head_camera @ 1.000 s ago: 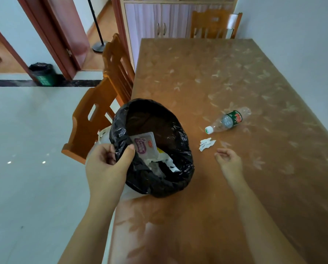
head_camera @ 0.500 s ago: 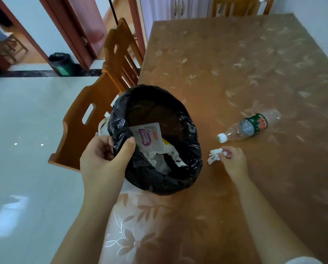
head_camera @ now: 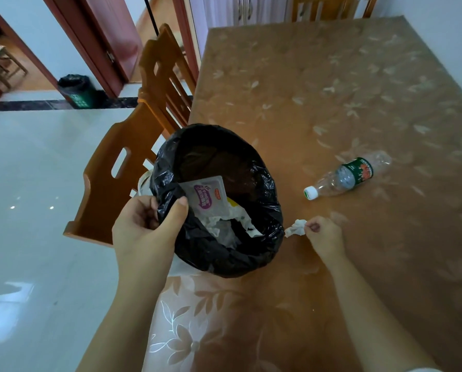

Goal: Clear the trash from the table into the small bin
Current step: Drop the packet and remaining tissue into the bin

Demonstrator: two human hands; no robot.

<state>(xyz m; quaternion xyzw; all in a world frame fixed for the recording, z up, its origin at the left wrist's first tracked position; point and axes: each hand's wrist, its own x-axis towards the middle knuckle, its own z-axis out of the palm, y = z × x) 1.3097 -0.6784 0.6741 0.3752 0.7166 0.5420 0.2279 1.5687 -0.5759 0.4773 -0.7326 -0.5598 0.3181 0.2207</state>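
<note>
The left hand [head_camera: 146, 232] grips the near rim of the small bin [head_camera: 264, 183], thumb inside and fingers curled outside over its black liner, holding it tilted at the table's [head_camera: 318, 89] left edge. Inside lie a white packet with a purple label [head_camera: 207, 196] and some crumpled paper. The right hand [head_camera: 322, 236] pinches a wad of white tissue [head_camera: 297, 228] between thumb and fingertips, the wad just beside the bin's right rim, low over the tabletop. An empty plastic bottle [head_camera: 345, 177] lies on its side further right, apart from both hands. Two wooden chairs [head_camera: 117, 178] stand against the table's left side.
</note>
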